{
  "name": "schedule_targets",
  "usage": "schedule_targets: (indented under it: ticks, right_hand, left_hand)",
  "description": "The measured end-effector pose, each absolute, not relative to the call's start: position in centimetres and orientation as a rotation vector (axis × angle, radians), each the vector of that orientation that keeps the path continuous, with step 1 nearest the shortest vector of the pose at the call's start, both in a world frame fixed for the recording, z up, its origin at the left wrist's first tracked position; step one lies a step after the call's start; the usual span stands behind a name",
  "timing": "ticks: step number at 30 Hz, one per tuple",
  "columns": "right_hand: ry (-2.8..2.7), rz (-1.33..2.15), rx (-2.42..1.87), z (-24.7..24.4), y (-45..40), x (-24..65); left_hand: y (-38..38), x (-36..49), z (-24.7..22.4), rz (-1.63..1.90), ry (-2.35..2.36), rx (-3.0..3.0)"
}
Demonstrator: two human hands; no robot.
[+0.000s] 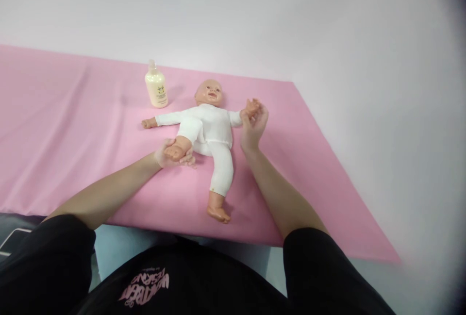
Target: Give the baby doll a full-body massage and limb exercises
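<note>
Worktop point(313, 179), near edge inward: one baby doll point(214, 123), face-up, one foot point(219, 212) closest. Our two hands: left point(163, 156) half-curled around its raised ankle, right point(255, 133) lightly pinching its hand point(252, 107). Probably light, soft-bodied, smooth-limbed; we'd support torso and head. Toward far edge, one lotion bottle point(157, 91).

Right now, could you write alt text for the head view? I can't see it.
A baby doll in white lies face up on a pink cloth; the person's left grip holds the foot of its bent leg, the right grip one doll hand. A pale yellow bottle stands left of the doll's head in the picture.
</note>
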State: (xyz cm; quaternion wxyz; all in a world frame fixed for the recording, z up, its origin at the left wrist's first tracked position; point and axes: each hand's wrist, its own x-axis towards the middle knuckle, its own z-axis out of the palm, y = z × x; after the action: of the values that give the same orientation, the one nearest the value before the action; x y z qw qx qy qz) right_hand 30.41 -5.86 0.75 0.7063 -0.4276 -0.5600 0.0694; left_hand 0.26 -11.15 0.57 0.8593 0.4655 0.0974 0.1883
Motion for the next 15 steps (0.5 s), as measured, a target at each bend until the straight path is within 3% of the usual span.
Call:
schedule_targets:
  ticks: [9,15]
  right_hand:
    - [-1.882,-0.156,-0.793,2.3,-10.1,26.8]
    - [-1.947,-0.168,-0.817,2.1,-9.8,27.0]
  left_hand:
    - [-11.7,0.6,2.3,0.498,0.358,0.874]
    - [-11.7,0.9,2.6,0.484,0.339,0.901]
